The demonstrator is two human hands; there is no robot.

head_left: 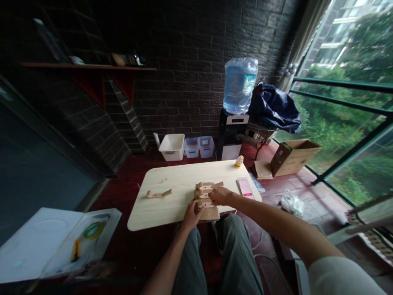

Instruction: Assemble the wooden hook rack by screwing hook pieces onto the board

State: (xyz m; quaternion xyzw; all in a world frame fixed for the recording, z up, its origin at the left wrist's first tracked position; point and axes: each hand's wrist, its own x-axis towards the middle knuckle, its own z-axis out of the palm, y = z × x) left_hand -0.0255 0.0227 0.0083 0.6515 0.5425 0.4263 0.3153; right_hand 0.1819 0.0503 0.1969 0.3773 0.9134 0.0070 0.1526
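Several curved wooden pieces (pixel 206 186) lie side by side on a brown cardboard piece (pixel 209 213) at the front edge of the pale table (pixel 172 179). My left hand (pixel 192 214) is at the left side of this stack, its fingers closed round the edge of the lower wooden piece. From the right, my right hand (pixel 220 195) reaches onto the middle pieces with its fingers pressed together; what they pinch is too small to tell. Another wooden hook-shaped piece (pixel 159 194) rests on the left part of the table, below some small metal bits (pixel 164 180).
A yellow-capped bottle (pixel 238 162) and a pink sheet or box (pixel 245 187) are at the table's right. Behind stand white (pixel 172 153) and clear bins (pixel 206 147) and a water dispenser (pixel 233 135). An open case (pixel 76 241) lies at lower left, a cardboard box (pixel 291 157) at right.
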